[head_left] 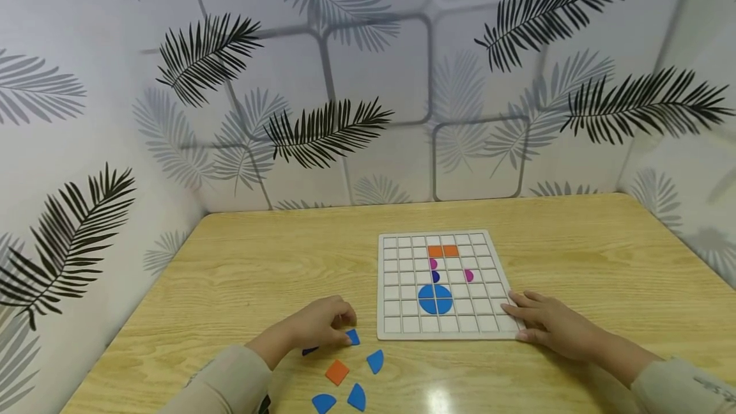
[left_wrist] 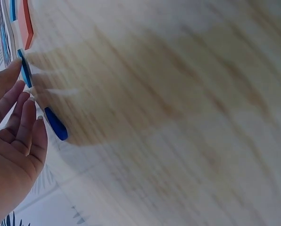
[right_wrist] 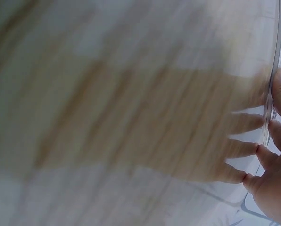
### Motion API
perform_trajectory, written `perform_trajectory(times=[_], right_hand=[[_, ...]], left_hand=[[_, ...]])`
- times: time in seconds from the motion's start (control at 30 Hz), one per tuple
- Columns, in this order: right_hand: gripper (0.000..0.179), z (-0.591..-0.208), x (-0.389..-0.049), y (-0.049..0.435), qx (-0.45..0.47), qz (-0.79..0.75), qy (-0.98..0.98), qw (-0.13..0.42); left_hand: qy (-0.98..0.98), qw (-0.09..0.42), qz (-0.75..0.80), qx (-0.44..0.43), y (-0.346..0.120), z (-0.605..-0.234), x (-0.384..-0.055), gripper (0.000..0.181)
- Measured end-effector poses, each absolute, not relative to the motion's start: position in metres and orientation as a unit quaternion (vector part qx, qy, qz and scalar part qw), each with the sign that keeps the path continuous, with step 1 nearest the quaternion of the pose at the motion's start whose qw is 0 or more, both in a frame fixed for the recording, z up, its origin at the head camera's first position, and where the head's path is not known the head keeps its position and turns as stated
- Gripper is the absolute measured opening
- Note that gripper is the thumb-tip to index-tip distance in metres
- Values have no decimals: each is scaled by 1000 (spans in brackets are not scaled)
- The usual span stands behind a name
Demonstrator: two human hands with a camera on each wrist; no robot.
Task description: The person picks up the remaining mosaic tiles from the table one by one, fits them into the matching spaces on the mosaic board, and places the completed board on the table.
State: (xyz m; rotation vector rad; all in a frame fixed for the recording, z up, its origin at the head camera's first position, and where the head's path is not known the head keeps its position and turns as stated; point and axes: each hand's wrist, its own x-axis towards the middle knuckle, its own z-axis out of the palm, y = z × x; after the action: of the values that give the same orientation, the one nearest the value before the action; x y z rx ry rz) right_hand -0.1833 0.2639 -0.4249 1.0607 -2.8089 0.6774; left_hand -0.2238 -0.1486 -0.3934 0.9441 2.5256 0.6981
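- Here, the white grid board [head_left: 392,308] lies flat on the wooden table [head_left: 276,260], bearing two orange squares [head_left: 443,251], a blue disc [head_left: 435,299] of four quarters, and three half-discs [head_left: 469,276].
- Left hand [head_left: 324,324]: left of the board, near its lower left corner; fingers bent, thumb touching a blue piece [head_left: 354,337]. Whether it pinches the piece, one cannot tell.
- Right hand [head_left: 549,322]: fingers spread, touching the board's right edge near its lower corner.
- Loose pieces, below and left of the board: three blue quarters [head_left: 375,361], an orange square [head_left: 337,372], and a dark blue piece [head_left: 309,351] partly hidden by the left hand.
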Motion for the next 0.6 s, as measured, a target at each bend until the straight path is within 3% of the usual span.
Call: perform_trajectory(times=[0.6], right_hand=[[49,-421,-181,262,326,222,-919,11]], left_hand=[[887,185,264,332,-146,-398,-226,16]])
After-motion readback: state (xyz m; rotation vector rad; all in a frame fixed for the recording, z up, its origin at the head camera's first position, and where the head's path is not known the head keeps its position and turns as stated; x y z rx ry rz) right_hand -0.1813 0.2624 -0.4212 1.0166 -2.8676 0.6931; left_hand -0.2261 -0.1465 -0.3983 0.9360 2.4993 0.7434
